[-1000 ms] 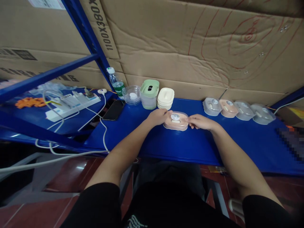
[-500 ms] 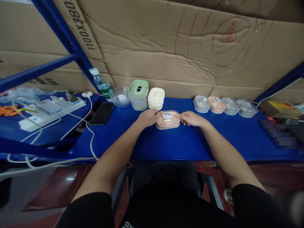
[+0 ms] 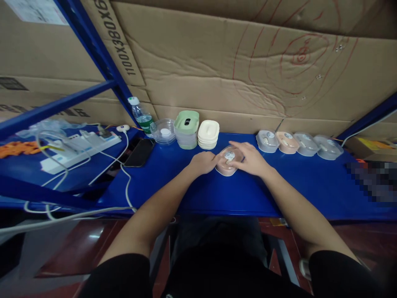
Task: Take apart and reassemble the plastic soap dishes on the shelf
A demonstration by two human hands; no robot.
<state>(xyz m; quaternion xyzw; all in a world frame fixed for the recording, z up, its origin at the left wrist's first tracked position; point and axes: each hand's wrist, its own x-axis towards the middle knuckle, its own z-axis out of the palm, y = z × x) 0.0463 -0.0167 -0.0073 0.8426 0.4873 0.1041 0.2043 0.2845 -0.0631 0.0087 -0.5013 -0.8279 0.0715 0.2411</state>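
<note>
Since half a second ago, the pink container point(image 3: 227, 169) has turned on the blue table point(image 3: 217, 198), and the right hand point(image 3: 252, 159) has changed from a pinch at its right end to a wider hold. Both forearms come inward to the container, which is to the right of the green-lidded stack point(image 3: 186, 124) and nearer to the person. The right hand is half open, thumb and fingers spread around the container's right side. The left hand point(image 3: 203, 162) has its fingers curled, its thumb against the left edge; whether it grips, I cannot tell. On the lid is a round sticker point(image 3: 229, 155), too small to read. Behind the green-lidded stack, the cardboard point(image 3: 186, 62) shows "1100X380X6", cut off by the picture's edge. Left of this stack, the bottle point(image 3: 143, 118) has a green label, its white letters unclear.
</note>
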